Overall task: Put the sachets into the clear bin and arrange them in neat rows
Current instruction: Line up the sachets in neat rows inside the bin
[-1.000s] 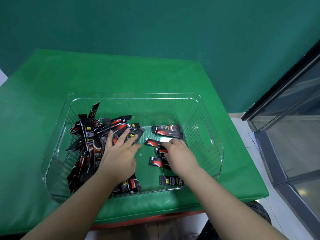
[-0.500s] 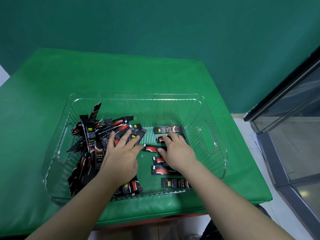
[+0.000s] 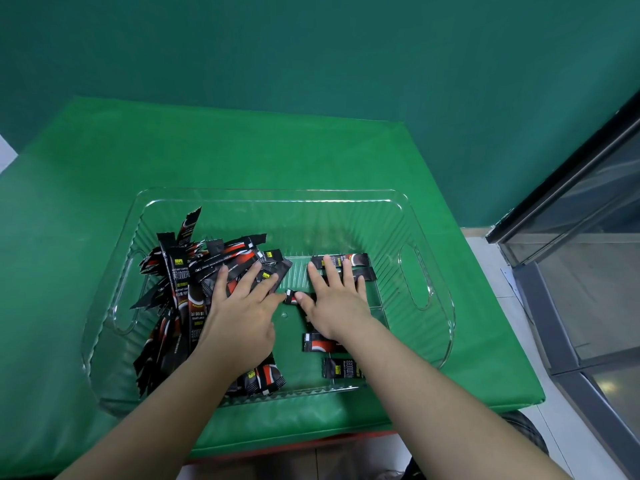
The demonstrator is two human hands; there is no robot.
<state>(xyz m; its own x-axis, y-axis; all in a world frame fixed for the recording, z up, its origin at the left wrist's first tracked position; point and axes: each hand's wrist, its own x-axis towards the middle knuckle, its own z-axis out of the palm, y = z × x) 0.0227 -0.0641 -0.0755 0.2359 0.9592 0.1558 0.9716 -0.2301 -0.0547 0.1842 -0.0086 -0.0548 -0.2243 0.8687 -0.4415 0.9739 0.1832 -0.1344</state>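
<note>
Both hands flat | left hand (image 3: 239,317) fingers spread on sachet pile (image 3: 194,289) | right hand (image 3: 337,303) fingers spread on sachet row (image 3: 341,260)

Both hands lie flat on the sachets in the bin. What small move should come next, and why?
Probably the right hand should draw the sachets under it into line with the far sachet. The row is uneven, and the loose pile under the left hand still waits in the clear bin.
</note>
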